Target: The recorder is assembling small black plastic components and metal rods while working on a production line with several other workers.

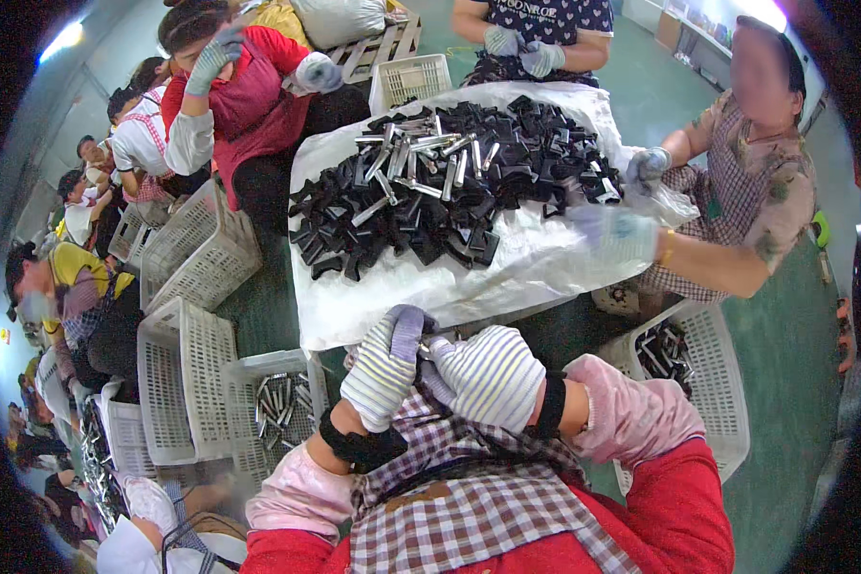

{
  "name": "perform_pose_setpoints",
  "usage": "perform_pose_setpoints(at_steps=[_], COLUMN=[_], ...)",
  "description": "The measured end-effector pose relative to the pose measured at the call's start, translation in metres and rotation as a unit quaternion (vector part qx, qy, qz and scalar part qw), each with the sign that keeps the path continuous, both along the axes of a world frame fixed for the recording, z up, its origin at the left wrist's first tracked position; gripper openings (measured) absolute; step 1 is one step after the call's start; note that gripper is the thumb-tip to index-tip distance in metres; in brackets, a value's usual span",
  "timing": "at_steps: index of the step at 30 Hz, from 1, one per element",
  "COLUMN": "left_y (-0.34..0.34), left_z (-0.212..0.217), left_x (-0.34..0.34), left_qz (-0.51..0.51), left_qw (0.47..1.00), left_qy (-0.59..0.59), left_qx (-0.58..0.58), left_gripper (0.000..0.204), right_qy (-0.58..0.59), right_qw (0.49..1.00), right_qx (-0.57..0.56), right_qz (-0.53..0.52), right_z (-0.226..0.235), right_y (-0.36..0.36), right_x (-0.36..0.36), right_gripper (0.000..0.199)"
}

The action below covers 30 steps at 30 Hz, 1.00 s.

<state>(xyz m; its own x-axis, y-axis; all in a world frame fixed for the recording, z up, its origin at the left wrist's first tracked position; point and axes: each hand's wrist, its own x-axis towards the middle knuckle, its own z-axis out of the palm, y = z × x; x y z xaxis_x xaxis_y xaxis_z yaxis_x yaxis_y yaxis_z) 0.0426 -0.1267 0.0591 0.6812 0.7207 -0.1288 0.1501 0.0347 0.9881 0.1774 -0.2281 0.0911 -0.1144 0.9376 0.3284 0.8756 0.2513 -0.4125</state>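
In striped gloves, my left hand (pixel 385 371) and my right hand (pixel 488 379) meet just off the table's near edge. The fingers of both are closed around a small item that they mostly hide; only a shiny bit shows between the fingertips, and its kind cannot be made out. Beyond them, a large pile of black angular parts (pixel 450 230) lies on the white sheet (pixel 354 311) covering the table. Several silvery metal tubes (pixel 460 168) are scattered on top of the pile.
White plastic baskets stand low on both sides: one at left (pixel 249 368) and one at right (pixel 732 392) hold metal pieces. Stacked baskets (pixel 191 383) rise farther left. A co-worker's blurred gloved hand (pixel 622 234) reaches over the table's right side; other people sit across and at left.
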Motion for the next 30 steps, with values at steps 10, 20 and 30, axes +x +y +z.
perform_pose_setpoints(at_steps=[10, 20, 30], left_y=[0.004, 0.011, 0.069], left_z=[-0.008, -0.005, -0.037], left_x=[-0.001, 0.018, 0.010], left_qz=[0.005, -0.067, 0.075], left_qw=[0.999, 0.997, 0.992], left_qy=[-0.033, -0.019, 0.100], left_qx=[-0.005, 0.014, 0.036], left_gripper=[0.043, 0.045, 0.040], right_qy=[0.469, 0.330, 0.296], right_qw=[0.865, 0.925, 0.810], right_qx=[-0.179, -0.164, -0.083], right_qz=[-0.012, -0.094, -0.500], right_z=[-0.002, -0.010, -0.073], right_y=[0.011, -0.001, -0.130], right_x=[0.003, 0.026, 0.157], right_gripper=[0.027, 0.035, 0.034])
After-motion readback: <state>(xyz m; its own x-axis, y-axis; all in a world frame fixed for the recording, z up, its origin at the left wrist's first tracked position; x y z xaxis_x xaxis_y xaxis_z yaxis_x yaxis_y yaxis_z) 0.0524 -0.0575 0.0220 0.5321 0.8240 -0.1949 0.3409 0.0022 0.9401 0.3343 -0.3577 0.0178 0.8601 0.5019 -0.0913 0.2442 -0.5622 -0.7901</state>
